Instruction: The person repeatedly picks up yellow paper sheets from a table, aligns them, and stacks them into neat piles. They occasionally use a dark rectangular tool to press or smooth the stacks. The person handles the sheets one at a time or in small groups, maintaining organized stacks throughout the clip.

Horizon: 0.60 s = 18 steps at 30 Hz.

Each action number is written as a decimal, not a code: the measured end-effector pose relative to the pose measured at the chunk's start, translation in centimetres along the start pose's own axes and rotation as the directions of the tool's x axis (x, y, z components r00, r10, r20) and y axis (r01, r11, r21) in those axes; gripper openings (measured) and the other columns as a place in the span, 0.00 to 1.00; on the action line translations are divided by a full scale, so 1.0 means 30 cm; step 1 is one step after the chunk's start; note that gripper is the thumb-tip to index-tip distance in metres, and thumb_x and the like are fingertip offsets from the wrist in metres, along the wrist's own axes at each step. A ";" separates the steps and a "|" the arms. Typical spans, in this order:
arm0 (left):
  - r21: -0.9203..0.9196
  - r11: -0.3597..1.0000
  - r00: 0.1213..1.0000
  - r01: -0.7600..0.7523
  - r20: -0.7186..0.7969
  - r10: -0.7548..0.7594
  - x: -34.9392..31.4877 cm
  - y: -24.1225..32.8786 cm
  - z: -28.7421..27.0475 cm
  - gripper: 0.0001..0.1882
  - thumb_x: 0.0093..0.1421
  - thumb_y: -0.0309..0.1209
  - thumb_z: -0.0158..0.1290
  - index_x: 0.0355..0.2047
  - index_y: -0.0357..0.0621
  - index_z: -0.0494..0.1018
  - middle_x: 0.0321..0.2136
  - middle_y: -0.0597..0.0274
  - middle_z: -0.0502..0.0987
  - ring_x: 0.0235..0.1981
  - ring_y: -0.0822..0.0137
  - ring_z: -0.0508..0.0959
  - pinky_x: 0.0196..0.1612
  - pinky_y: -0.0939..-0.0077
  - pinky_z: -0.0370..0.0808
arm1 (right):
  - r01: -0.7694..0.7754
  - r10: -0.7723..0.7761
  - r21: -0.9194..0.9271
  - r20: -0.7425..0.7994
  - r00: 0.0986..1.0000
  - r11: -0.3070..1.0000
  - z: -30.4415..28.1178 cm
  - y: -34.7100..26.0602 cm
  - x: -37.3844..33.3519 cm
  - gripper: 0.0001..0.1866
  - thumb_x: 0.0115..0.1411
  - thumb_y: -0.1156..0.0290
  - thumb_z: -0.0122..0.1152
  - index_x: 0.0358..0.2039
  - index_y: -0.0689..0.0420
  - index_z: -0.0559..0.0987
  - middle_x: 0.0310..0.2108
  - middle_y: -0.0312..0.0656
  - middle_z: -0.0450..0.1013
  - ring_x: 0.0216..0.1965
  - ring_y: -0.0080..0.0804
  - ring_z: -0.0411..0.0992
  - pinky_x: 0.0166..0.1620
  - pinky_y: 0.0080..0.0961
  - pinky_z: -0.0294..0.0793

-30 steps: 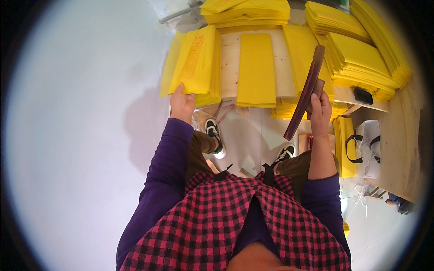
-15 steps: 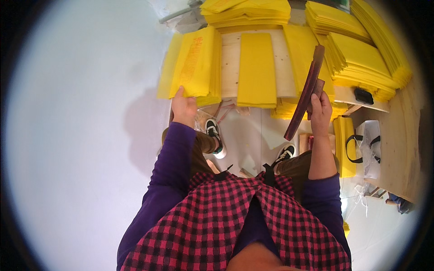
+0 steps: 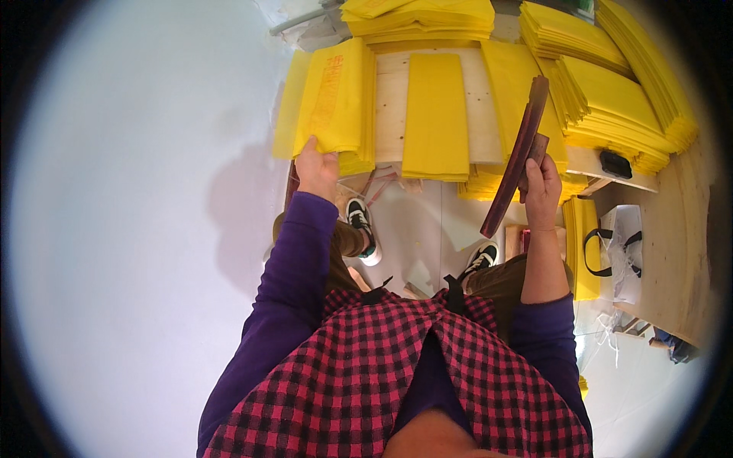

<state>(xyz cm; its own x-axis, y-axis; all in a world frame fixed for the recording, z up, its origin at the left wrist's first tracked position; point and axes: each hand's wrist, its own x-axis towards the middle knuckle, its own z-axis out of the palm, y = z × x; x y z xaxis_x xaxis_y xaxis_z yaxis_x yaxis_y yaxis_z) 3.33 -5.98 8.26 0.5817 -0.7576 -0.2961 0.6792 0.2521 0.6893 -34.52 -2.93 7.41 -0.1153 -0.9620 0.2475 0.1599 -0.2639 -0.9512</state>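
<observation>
The left hand (image 3: 317, 172) pinches the printed yellow sheet (image 3: 330, 99) by its near edge, upper left; the right hand (image 3: 542, 191) grips the curved bar (image 3: 517, 158) by its handle (image 3: 540, 145), upper right, seemingly leaving its length clear.

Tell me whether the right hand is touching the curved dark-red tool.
Touching. The head view shows it: the right hand is closed around the short grip of the curved dark-red tool, with no gap visible.

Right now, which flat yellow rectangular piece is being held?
The orange-printed yellow piece on the left: the left hand pinches its near edge; the others lie unheld.
</observation>
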 end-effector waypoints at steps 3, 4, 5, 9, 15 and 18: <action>-0.078 0.997 0.998 0.011 0.058 -0.007 -0.011 0.000 0.006 0.15 0.63 0.26 0.42 0.51 0.43 0.63 0.48 0.58 0.70 0.46 0.58 0.72 0.48 0.58 0.72 | 0.000 0.000 -0.011 -0.002 1.000 1.000 -0.002 0.001 0.000 0.09 0.62 0.66 0.52 0.32 0.59 0.72 0.17 0.30 0.64 0.13 0.13 0.58 0.15 0.13 0.56; -0.035 0.999 0.997 0.032 0.078 -0.030 -0.020 0.005 0.007 0.15 0.63 0.25 0.42 0.51 0.42 0.62 0.48 0.56 0.69 0.46 0.58 0.72 0.48 0.58 0.72 | -0.009 0.008 -0.033 -0.017 1.000 0.999 -0.002 0.001 0.000 0.09 0.62 0.66 0.52 0.32 0.59 0.72 0.17 0.30 0.64 0.13 0.13 0.58 0.15 0.13 0.56; 0.008 0.999 0.994 0.053 0.096 -0.053 -0.032 0.014 0.006 0.15 0.63 0.25 0.42 0.51 0.41 0.62 0.49 0.55 0.69 0.46 0.57 0.72 0.48 0.58 0.72 | -0.036 0.034 -0.057 -0.039 0.999 0.998 -0.002 0.002 -0.001 0.09 0.62 0.65 0.52 0.32 0.59 0.72 0.17 0.30 0.64 0.13 0.13 0.58 0.15 0.13 0.56; 0.368 0.927 0.974 0.066 0.176 -0.139 -0.101 0.077 -0.027 0.13 0.64 0.30 0.43 0.46 0.37 0.64 0.42 0.50 0.72 0.40 0.57 0.74 0.46 0.61 0.74 | -0.011 0.010 -0.026 -0.034 0.999 1.000 -0.002 0.003 0.000 0.09 0.62 0.66 0.52 0.32 0.59 0.72 0.17 0.30 0.64 0.13 0.13 0.58 0.15 0.13 0.56; 0.884 0.468 0.994 -0.005 0.054 -0.092 -0.093 0.233 -0.154 0.17 0.58 0.39 0.53 0.37 0.36 0.69 0.26 0.60 0.75 0.24 0.68 0.74 0.25 0.80 0.70 | 0.003 -0.003 -0.013 -0.011 1.000 1.000 -0.004 0.004 -0.002 0.08 0.61 0.67 0.52 0.32 0.59 0.72 0.17 0.30 0.64 0.13 0.13 0.57 0.15 0.13 0.55; 0.827 0.504 0.942 -0.250 0.085 0.326 -0.030 0.251 -0.195 0.19 0.58 0.41 0.53 0.38 0.34 0.70 0.27 0.63 0.74 0.25 0.74 0.70 0.27 0.78 0.67 | 0.001 -0.001 -0.001 -0.013 1.000 1.000 -0.003 0.010 -0.003 0.08 0.62 0.67 0.52 0.31 0.59 0.71 0.17 0.29 0.63 0.13 0.13 0.57 0.15 0.13 0.55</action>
<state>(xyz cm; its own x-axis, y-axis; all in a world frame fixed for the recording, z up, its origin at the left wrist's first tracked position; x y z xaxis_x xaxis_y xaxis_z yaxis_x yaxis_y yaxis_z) 10.52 0.11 9.85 0.7308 -0.6826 0.0023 -0.1726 -0.1815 0.9681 -34.56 -2.92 7.10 -0.1280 -0.9608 0.2458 0.1589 -0.2645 -0.9512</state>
